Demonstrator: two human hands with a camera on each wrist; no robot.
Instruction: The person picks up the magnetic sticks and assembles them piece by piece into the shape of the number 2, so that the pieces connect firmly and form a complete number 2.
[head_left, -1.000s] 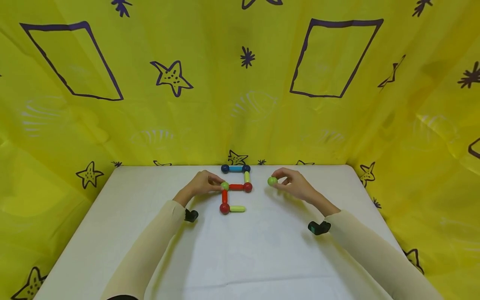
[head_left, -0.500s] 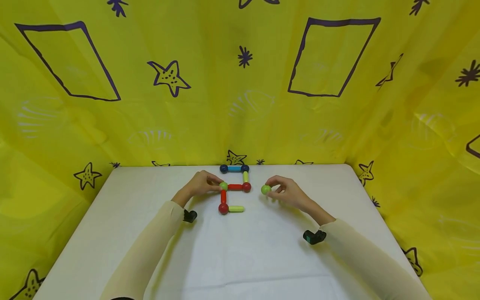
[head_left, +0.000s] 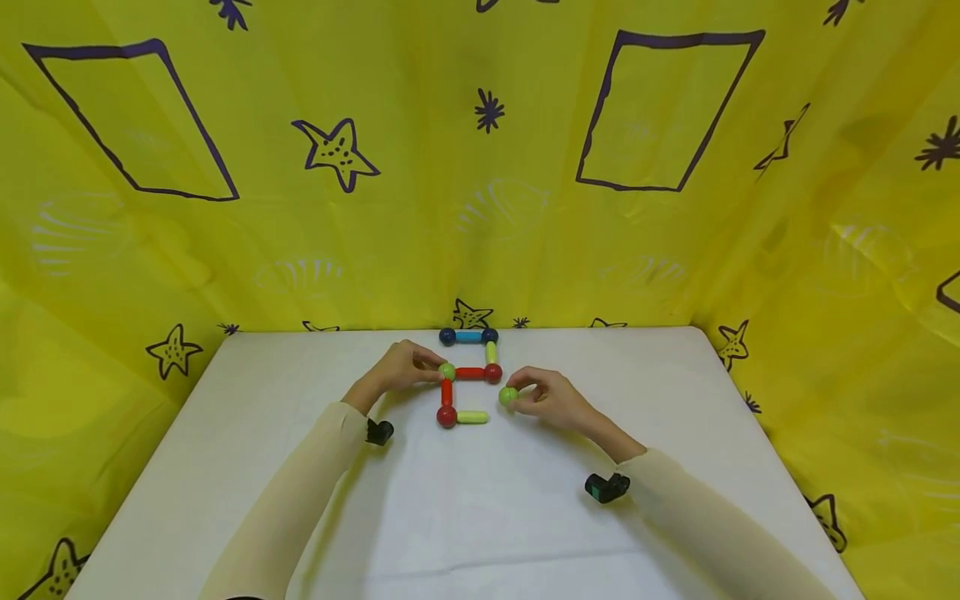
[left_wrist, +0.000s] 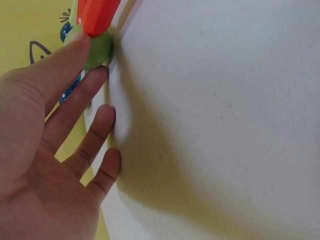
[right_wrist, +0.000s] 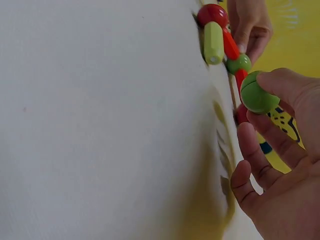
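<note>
A chain of coloured rods and balls lies on the white table. My left hand (head_left: 403, 366) pinches its green ball (left_wrist: 98, 51) between thumb and finger, where two red rods (head_left: 470, 373) meet. Between thumb and fingertips of my right hand (head_left: 553, 401) is a loose green ball (right_wrist: 258, 93), held a short way right of the light green rod (head_left: 472, 417). That rod's left end joins a red ball (head_left: 447, 416); its right end is free. Another red ball (head_left: 492, 372) links a red rod to a second light green rod (head_left: 491, 352) leading to the back.
Two dark blue balls joined by a blue rod (head_left: 469, 337) form the chain's back end, near the yellow curtain (head_left: 420, 242). The curtain also runs along both sides of the white table (head_left: 465, 517). Dark wrist cameras hang below both wrists.
My right hand has moved left and toward me with the loose green ball, closer to the light green rod's free end. The left hand keeps its pinch on the chain's green ball.
</note>
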